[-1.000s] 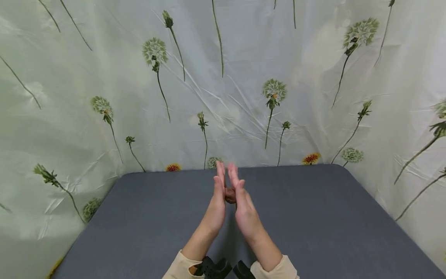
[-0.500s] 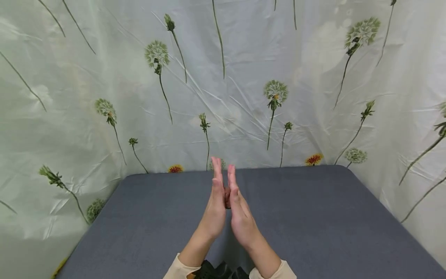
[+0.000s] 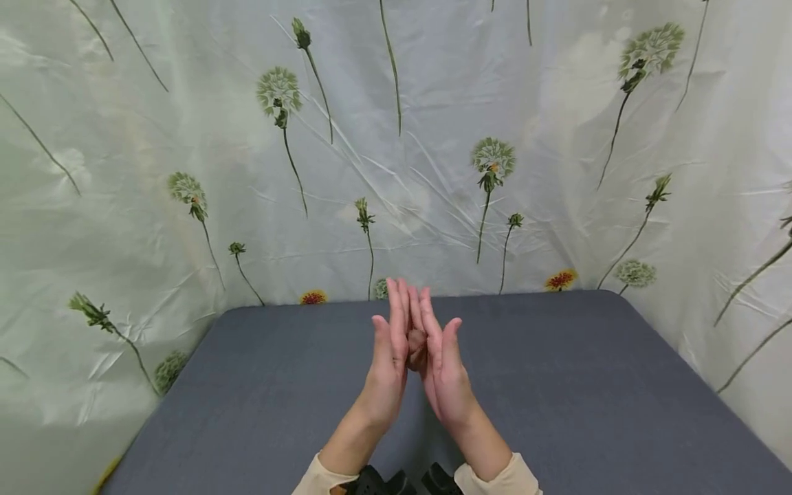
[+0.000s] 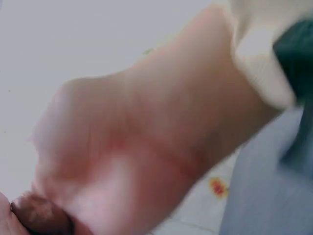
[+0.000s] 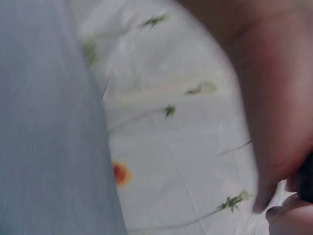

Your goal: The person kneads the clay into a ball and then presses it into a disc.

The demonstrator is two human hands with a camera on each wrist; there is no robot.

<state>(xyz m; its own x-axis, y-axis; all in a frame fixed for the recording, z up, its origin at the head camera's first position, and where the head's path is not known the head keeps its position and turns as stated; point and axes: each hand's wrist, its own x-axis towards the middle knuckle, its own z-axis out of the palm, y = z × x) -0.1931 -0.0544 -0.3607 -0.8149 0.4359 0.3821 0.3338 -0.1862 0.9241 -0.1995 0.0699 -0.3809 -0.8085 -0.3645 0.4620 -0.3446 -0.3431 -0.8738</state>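
A small brown, rounded lump [image 3: 417, 348] sits between my two palms, above the table. In the head view my left hand [image 3: 390, 364] presses it from the left with long, straight fingers. From the other side my right hand [image 3: 447, 371] presses it too, its fingers also extended and its thumb raised. The fingertips of both hands come close together at the top, while the wrists stay apart. The left wrist view has the brown lump [image 4: 41, 214] at its lower left corner, against the palm, with a slightly uneven, shiny surface. Part of it is hidden by the hands.
Below the hands lies a dark grey table [image 3: 278, 385] with rounded far corners. A pale curtain [image 3: 421, 234] printed with dandelions hangs behind and along both sides. Light sleeves [image 3: 324, 478] and black wrist devices [image 3: 439, 478] show at the bottom.
The hands were nearly level palm to palm and have slid against each other. Now the palms tilt more open toward me, the right thumb stands out, and more of the lump shows.
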